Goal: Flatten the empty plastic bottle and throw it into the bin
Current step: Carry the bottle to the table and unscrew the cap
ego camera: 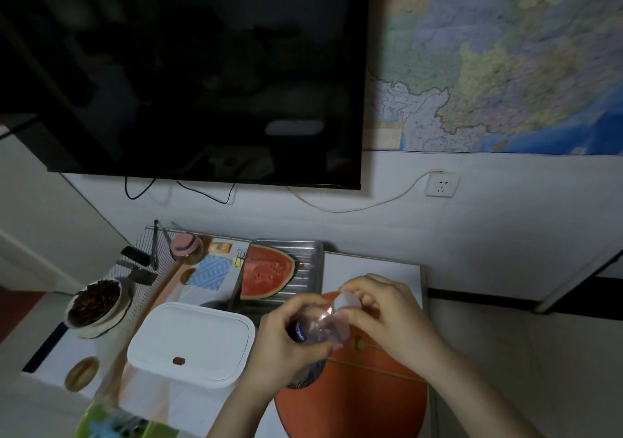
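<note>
A clear, crumpled plastic bottle (320, 326) with a blue label is held above the table's front. My left hand (286, 340) wraps around its body. My right hand (381, 309) pinches its white cap (349, 300) at the neck end. The white bin (188, 346) with its lid closed stands just left of my left hand, on the table.
An orange round stool or mat (354, 400) lies under my hands. Behind it a metal tray (310, 269) holds a watermelon slice (266, 272). A bowl of dark snacks (96, 302) is at the left. A black TV (188, 73) and a map (505, 60) hang on the wall.
</note>
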`<state>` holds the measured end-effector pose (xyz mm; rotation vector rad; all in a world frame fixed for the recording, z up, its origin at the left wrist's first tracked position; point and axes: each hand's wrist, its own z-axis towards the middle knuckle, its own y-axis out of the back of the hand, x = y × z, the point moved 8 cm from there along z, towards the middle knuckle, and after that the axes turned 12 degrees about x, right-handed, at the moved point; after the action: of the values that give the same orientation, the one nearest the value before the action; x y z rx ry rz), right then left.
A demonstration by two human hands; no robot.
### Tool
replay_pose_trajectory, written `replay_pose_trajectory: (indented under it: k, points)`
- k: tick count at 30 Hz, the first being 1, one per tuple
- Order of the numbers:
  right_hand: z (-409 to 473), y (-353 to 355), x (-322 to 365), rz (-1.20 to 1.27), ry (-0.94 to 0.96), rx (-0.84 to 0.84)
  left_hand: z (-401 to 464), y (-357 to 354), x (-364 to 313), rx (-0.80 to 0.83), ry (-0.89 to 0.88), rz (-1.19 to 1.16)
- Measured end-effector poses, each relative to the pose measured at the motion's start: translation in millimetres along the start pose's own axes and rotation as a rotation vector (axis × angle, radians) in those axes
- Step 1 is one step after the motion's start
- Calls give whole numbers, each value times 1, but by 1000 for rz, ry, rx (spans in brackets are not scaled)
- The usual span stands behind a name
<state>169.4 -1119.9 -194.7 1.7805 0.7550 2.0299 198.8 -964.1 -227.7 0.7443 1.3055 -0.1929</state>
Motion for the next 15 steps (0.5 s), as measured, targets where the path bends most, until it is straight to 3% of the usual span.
replay_pose_trajectory:
  k: [5, 11, 15]
  points:
    - [-9, -9, 0, 124, 54, 92, -10, -1, -9, -37, -37, 112]
    - [-14, -2, -12, 123, -62, -52, -13, -4, -3, -60, -5, 110]
    - [-14, -5, -4, 136, 24, 1, -12, -3, -1, -57, -1, 93]
